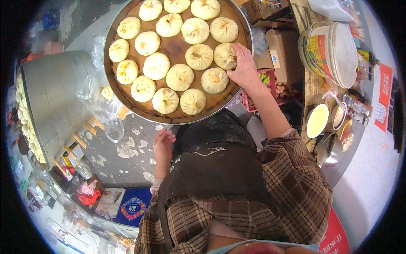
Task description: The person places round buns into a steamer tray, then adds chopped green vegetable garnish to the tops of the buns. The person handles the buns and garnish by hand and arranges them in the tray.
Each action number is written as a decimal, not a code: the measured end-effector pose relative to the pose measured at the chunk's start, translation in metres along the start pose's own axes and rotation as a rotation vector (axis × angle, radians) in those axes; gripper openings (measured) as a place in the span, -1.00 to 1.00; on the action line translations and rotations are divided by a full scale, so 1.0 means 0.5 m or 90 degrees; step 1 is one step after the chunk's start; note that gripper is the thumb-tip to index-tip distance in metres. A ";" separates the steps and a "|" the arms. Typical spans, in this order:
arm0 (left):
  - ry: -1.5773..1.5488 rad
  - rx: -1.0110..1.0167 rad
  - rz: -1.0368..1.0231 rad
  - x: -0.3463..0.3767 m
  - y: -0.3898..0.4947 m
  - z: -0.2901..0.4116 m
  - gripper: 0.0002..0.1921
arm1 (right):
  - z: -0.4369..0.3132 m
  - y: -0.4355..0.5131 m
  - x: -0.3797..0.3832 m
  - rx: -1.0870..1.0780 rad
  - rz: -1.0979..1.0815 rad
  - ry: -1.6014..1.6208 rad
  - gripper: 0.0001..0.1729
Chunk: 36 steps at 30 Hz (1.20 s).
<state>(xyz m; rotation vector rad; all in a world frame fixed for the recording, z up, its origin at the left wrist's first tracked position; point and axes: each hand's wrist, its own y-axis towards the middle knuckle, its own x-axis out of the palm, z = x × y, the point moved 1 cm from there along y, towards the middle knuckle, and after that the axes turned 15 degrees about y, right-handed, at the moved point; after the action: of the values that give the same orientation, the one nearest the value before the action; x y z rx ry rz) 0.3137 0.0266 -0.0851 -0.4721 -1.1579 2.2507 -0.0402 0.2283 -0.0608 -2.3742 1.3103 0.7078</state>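
A large round tray with a brown liner and a metal rim fills the top middle of the view. Several pleated stuffed buns sit on it, some with orange filling showing at the top. My right hand reaches over the tray's right rim, its thumb and fingers around the outer side of one bun. That bun rests among the others; its outer side is partly hidden. Below the tray's near edge, beside my dark apron, hangs my left hand, holding nothing, with its fingers loosely bent.
On the left a grey board surface has pale dough pieces along its far edge. Plastic bags hang beside it. A wooden counter at right bears a lidded bucket, a bowl of yellow liquid and a metal pot. A red crate stands below.
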 end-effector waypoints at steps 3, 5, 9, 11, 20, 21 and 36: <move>-0.010 0.023 -0.015 -0.003 -0.018 -0.009 -0.68 | 0.006 -0.005 -0.010 -0.067 0.031 0.052 -0.15; 0.024 -0.006 0.000 -0.007 -0.024 -0.016 -0.68 | 0.010 -0.011 -0.011 -0.024 0.028 0.044 -0.15; 0.047 0.017 -0.023 -0.034 -0.029 -0.033 -0.68 | 0.001 -0.036 -0.011 -0.072 0.088 0.058 -0.15; 0.072 0.022 -0.021 -0.062 -0.041 -0.058 -0.66 | -0.010 -0.061 -0.013 -0.103 0.125 0.060 -0.18; -0.003 -0.051 0.101 -0.257 -0.103 -0.227 -0.62 | -0.092 -0.222 0.082 -0.234 0.077 0.029 -0.51; -0.004 -0.040 0.110 -0.267 -0.111 -0.242 -0.63 | -0.100 -0.230 0.093 -0.266 0.097 0.036 -0.52; -0.038 -0.044 0.065 -0.305 -0.197 -0.355 -0.65 | -0.145 -0.289 0.228 -0.257 -0.057 -0.154 -0.17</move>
<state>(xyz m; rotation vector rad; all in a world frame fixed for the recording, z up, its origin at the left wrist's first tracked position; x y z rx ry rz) 0.5594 0.0896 -0.0961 -0.5052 -1.2725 2.3317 0.1536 0.1882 -0.0587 -2.5228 1.0300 1.2891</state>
